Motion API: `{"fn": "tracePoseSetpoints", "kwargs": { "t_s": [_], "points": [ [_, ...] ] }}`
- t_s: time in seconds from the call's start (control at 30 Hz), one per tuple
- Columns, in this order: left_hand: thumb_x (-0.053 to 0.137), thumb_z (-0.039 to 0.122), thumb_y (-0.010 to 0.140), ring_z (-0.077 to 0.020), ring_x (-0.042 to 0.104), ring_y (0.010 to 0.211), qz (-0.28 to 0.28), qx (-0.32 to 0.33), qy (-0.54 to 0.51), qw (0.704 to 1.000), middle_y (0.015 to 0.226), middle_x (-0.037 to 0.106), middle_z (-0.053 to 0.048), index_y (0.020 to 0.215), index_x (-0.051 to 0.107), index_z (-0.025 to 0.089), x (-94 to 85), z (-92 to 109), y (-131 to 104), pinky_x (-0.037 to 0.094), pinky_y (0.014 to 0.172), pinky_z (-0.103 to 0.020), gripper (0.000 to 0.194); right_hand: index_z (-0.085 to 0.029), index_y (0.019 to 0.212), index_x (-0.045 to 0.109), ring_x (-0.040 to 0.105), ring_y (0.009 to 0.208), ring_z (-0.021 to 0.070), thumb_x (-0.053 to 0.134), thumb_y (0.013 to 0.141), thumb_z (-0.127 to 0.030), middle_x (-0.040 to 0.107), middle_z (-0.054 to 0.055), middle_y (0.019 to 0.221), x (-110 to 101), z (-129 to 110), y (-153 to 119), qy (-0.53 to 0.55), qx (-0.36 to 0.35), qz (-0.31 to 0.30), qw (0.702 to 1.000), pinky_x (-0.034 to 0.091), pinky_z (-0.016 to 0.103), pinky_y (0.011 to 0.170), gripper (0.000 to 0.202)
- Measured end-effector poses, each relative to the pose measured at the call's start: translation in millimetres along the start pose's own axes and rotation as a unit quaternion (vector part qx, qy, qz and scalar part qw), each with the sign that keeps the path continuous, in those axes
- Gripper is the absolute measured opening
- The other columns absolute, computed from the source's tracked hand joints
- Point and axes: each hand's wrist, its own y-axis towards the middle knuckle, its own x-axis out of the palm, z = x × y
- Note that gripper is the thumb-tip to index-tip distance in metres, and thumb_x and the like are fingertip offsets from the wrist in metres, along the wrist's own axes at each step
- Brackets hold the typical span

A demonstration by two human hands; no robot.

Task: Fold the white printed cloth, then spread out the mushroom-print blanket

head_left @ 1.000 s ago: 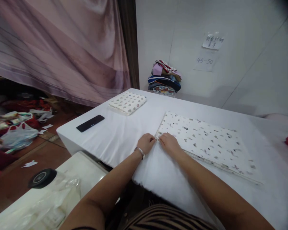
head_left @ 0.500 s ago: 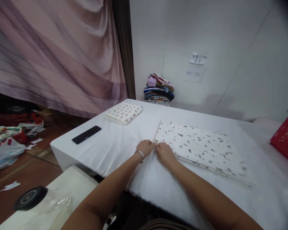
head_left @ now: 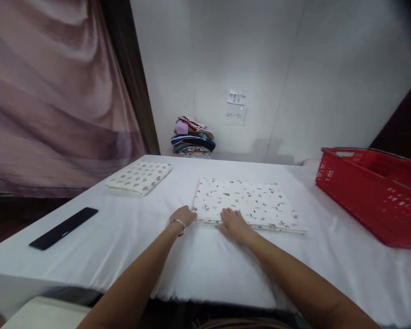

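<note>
A folded white cloth [head_left: 239, 201] with small dark and brownish prints lies flat on the white-covered table [head_left: 123, 242] in front of me. At its near left corner, my left hand [head_left: 184, 215], with a bracelet at the wrist, has its fingers closed on the cloth's edge. My right hand [head_left: 234, 224] rests palm down on the near edge, its fingers laid out over the layers. Farther left sits a second folded cloth [head_left: 140, 177] with rows of grey motifs. A flat black object [head_left: 64, 228], perhaps a phone or case, lies nearer me.
To the right stands a red plastic basket [head_left: 370, 196] on the table. A stack of folded fabrics [head_left: 193, 139] is at the back by the wall, below paper notes [head_left: 234, 115]. A pink curtain [head_left: 55, 91] hangs at the left.
My view has turned right, bringing more of the red basket in. My right hand has moved away from the left along the cloth's near edge, and its fingers now lie flat.
</note>
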Motion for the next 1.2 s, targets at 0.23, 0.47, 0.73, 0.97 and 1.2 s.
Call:
{"fn": "tracePoseSetpoints", "kwargs": {
  "t_s": [0.23,0.47,0.73,0.97,1.2],
  "points": [
    [0.049,0.035,0.069,-0.0288,0.061,0.091,0.016,-0.008,0.012,1.000,0.099,0.065,-0.016,0.086,0.058,0.016,-4.4,4,-4,0.044,0.065,-0.031,0.028,-0.016,0.141,0.024,0.004,0.137,0.0225,0.027,0.089,-0.056,0.014,0.010,0.149,-17,23,-16,0.026,0.046,-0.005,0.999,0.007,0.045,0.108,0.065],
    [0.051,0.035,0.068,-0.0268,0.061,0.091,0.003,-0.013,-0.005,1.000,0.096,0.066,-0.014,0.082,0.057,0.016,-1.4,-2,8,0.043,0.067,-0.030,0.024,-0.017,0.140,0.028,0.008,0.137,0.0252,0.023,0.088,-0.060,0.015,0.011,0.148,-19,55,-28,0.026,0.097,-0.066,0.993,0.007,0.049,0.107,0.067],
    [0.047,0.036,0.075,-0.0274,0.056,0.100,0.090,0.019,0.060,0.994,0.111,0.059,-0.014,0.108,0.053,0.015,-2.3,9,-11,0.045,0.077,-0.035,0.039,-0.021,0.138,0.030,0.014,0.135,0.0266,0.024,0.092,-0.049,0.022,0.011,0.147,-55,137,-56,-0.047,0.252,0.015,0.967,0.017,0.051,0.105,0.054],
    [0.031,0.045,0.089,-0.0237,0.026,0.132,0.164,0.285,0.135,0.935,0.142,0.036,-0.008,0.128,0.043,0.020,26.6,48,-22,0.022,0.107,-0.042,0.048,-0.023,0.134,0.033,0.017,0.134,0.0264,0.026,0.090,-0.051,0.022,0.009,0.147,-47,175,-89,-0.107,0.299,-0.021,0.948,0.022,0.053,0.102,0.053],
    [0.021,0.055,0.088,-0.0218,0.018,0.136,0.089,0.252,0.153,0.951,0.146,0.028,-0.003,0.135,0.035,0.024,45.4,33,-3,0.014,0.109,-0.046,0.058,-0.024,0.138,0.027,0.010,0.136,0.0240,0.022,0.090,-0.054,0.013,0.005,0.150,-39,174,-95,-0.099,0.308,-0.023,0.946,0.019,0.051,0.105,0.057]
  ]
}}
